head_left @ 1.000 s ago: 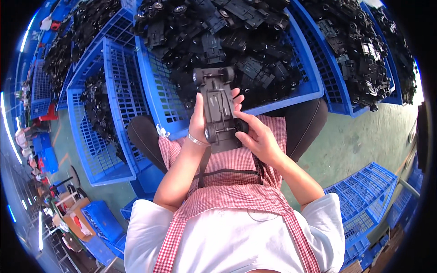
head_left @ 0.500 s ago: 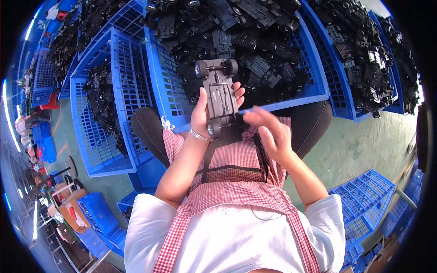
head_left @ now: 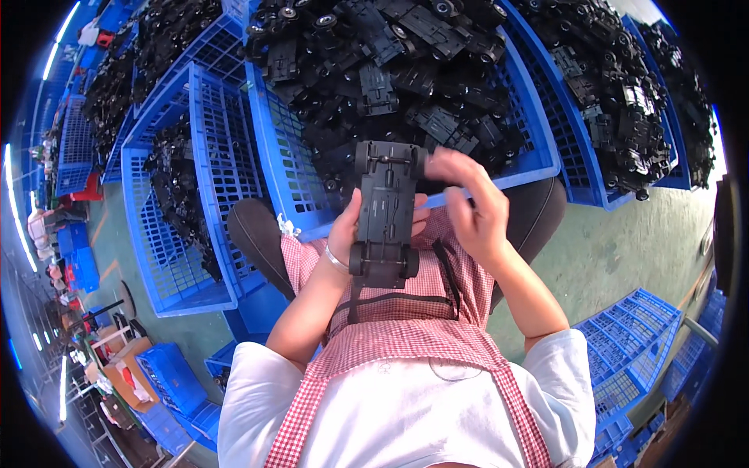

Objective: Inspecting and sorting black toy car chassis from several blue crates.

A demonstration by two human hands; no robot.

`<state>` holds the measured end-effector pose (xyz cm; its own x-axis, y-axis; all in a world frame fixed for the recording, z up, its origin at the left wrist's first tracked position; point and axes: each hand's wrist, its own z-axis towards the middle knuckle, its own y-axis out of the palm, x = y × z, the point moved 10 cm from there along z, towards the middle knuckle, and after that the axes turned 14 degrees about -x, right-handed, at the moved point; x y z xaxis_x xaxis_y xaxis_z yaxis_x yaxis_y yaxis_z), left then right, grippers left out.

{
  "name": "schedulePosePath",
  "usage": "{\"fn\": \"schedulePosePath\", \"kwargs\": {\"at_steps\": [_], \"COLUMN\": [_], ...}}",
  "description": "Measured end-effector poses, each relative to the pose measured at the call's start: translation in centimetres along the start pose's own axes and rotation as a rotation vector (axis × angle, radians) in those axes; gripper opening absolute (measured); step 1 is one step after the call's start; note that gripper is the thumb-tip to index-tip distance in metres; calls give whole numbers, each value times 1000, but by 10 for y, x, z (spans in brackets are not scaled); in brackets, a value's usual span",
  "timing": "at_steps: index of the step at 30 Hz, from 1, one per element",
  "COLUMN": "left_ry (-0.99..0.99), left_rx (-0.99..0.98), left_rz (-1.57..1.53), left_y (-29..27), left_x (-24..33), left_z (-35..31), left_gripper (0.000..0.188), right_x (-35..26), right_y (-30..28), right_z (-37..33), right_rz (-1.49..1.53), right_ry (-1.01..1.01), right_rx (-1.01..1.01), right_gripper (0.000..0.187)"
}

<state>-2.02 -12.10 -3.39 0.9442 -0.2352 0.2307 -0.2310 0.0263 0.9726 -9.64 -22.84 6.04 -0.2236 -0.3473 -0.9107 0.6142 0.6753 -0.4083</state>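
Note:
A black toy car chassis [head_left: 388, 210] lies lengthwise in my left hand [head_left: 345, 234], which grips it from below with the thumb along its left side. Its flat, detailed face is up, and dark wheels sit at its far and near ends. My right hand [head_left: 477, 203] is just right of the far right wheel [head_left: 420, 161]. The fingers of that hand are stretched out, with the thumb apart, and smeared a little by motion. I cannot tell whether the fingertips touch the wheel. Most of my left fingers are hidden under the chassis.
Ahead, a large blue crate [head_left: 538, 168] is heaped with similar black chassis [head_left: 441, 125]. More blue crates of them stand at the left [head_left: 195, 300] and right [head_left: 612, 199]. Stacked blue crates [head_left: 632, 335] are on the green floor [head_left: 577, 249] at lower right.
The chassis has come closer to my body and turned straighter, its silver hubs now out of sight. My right hand has gone from the near right wheel to the far right one.

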Motion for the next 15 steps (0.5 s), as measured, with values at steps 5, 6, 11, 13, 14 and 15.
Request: {"fn": "schedulePosePath", "kwargs": {"at_steps": [5,6,11,13,14,15], "left_ry": [-8,39,113,-36,-66,-91], "left_rx": [72,-18,256,394,361,325], "left_rz": [-3,-164,291,539,576,615], "left_y": [-24,-22,-65,-63,-63,-67], "left_x": [-4,-1,9,1,-7,-13], "left_z": [16,22,20,20,29,38], "left_gripper": [83,82,58,49,45,41], "right_x": [28,29,108,106,114,124], "right_y": [1,2,86,73,58,42], "right_z": [-26,-30,-53,-74,-80,-87], "right_rz": [148,177,753,702,716,726], "right_ry": [-71,-43,251,521,506,485], "right_rx": [11,35,-207,-257,-181,-107], "right_gripper": [18,18,49,48,46,44]}}
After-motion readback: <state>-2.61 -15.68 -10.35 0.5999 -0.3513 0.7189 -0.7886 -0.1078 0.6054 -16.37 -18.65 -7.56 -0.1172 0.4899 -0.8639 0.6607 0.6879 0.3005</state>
